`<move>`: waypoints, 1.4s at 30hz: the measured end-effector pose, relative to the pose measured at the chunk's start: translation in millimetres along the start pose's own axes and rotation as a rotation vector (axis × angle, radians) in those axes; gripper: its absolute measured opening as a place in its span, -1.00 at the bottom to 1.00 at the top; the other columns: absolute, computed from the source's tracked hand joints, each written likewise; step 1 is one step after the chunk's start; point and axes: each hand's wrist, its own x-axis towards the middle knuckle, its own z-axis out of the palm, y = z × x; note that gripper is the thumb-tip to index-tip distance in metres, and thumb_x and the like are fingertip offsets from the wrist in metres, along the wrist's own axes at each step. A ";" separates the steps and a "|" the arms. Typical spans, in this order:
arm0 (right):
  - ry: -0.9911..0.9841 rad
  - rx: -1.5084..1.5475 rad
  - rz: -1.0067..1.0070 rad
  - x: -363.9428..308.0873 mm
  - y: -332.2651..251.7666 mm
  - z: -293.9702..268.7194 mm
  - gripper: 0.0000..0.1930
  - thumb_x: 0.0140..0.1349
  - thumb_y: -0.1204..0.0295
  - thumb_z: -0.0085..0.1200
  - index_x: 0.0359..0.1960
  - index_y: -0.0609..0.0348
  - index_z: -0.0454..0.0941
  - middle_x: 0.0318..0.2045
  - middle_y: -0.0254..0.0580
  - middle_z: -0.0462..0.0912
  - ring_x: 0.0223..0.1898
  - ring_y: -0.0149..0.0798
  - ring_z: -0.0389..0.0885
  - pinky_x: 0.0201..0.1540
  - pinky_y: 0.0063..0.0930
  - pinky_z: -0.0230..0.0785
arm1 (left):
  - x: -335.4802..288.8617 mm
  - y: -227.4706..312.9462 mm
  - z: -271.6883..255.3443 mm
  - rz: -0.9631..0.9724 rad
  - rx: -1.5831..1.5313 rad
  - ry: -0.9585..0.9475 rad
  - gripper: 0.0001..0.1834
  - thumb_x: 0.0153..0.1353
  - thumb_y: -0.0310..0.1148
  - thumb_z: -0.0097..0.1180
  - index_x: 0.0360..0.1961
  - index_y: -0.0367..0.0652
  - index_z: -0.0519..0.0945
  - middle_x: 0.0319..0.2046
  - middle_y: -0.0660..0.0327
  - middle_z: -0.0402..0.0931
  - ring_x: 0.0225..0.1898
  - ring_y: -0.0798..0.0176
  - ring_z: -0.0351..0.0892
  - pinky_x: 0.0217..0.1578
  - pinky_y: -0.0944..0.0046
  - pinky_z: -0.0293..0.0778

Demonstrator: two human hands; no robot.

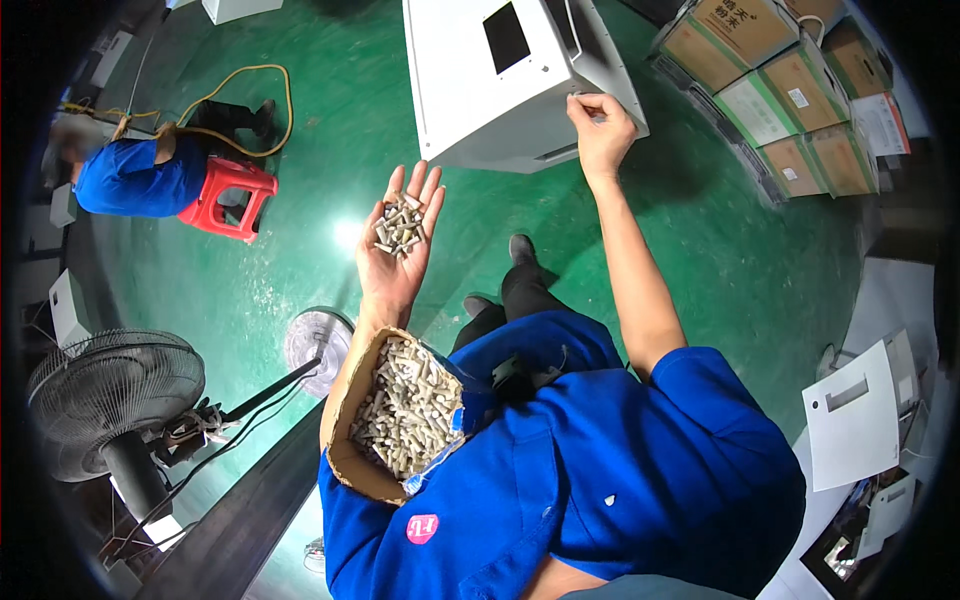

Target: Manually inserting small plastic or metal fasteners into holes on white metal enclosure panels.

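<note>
My left hand (395,240) is palm up with its fingers stretched out, holding a heap of small pale cylindrical plugs (400,228). Against my left forearm and chest rests a cut-open cardboard box (345,455), full of the same plugs. Thumb and forefinger of my right hand (603,130) are pinched together at the near edge of a white metal cabinet (455,90). What they pinch is too small to make out. The cabinet has a dark rectangular opening (506,38) in its upper face and a slot low on its side.
On the left stands a black pedestal fan (115,390). Beyond it, a person in blue (140,175) sits on a red plastic stool (230,200), near a yellow hose (288,100). Cardboard boxes (800,100) are stacked at the far right. White panels (855,420) lie at the right.
</note>
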 end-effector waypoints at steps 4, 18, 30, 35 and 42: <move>0.050 0.034 0.065 7.5 19.8 -14.9 -0.91 0.04 0.60 0.25 -0.46 0.31 0.56 -0.50 -0.32 0.63 -0.47 -0.55 0.55 -0.36 -0.67 0.41 | 0.1 -2.7 -0.1 -0.017 0.015 0.005 -0.47 0.31 -0.43 -0.28 0.29 -0.33 0.05 0.32 -0.18 -0.06 0.37 -0.16 -0.13 0.36 -0.08 -0.06; 0.087 0.217 0.102 6.1 30.2 -42.6 -0.89 0.23 0.55 0.06 -0.30 0.33 0.40 -0.46 -0.08 0.63 -0.48 -0.38 0.60 -0.38 -0.57 0.50 | 3.8 -9.4 -5.2 -0.108 -0.067 -0.016 -0.49 0.31 -0.45 -0.34 0.29 -0.28 0.08 0.33 -0.15 -0.07 0.37 -0.19 -0.15 0.36 -0.14 -0.10; -0.807 -0.028 -0.309 -79.4 -156.4 -20.4 -0.89 -0.08 0.49 0.22 -0.45 0.13 0.63 -0.46 -0.27 0.56 -0.31 -0.21 0.48 -0.18 -0.37 0.37 | 0.4 -21.9 -23.9 -0.274 0.035 -0.145 -0.48 0.36 -0.29 -0.43 0.30 -0.26 0.11 0.30 -0.10 0.06 0.30 -0.06 0.11 0.28 0.02 0.13; -0.798 -0.134 -0.508 -97.7 -153.8 -7.5 -0.88 -0.11 0.49 0.22 -0.47 0.16 0.60 -0.47 -0.27 0.53 -0.28 -0.19 0.48 -0.18 -0.32 0.37 | -6.7 -23.0 -21.8 -0.260 0.110 -0.096 -0.48 0.37 -0.26 -0.49 0.29 -0.24 0.15 0.31 -0.06 0.08 0.26 0.02 0.20 0.23 0.10 0.21; -0.838 -0.174 -0.565 -102.5 -148.2 -0.2 -0.90 -0.11 0.46 0.20 -0.54 0.14 0.54 -0.48 -0.26 0.53 -0.28 -0.22 0.49 -0.16 -0.34 0.36 | -8.9 -20.2 -30.1 -0.243 0.141 -0.083 -0.48 0.38 -0.25 -0.52 0.28 -0.25 0.18 0.30 -0.05 0.09 0.28 0.03 0.16 0.28 0.10 0.14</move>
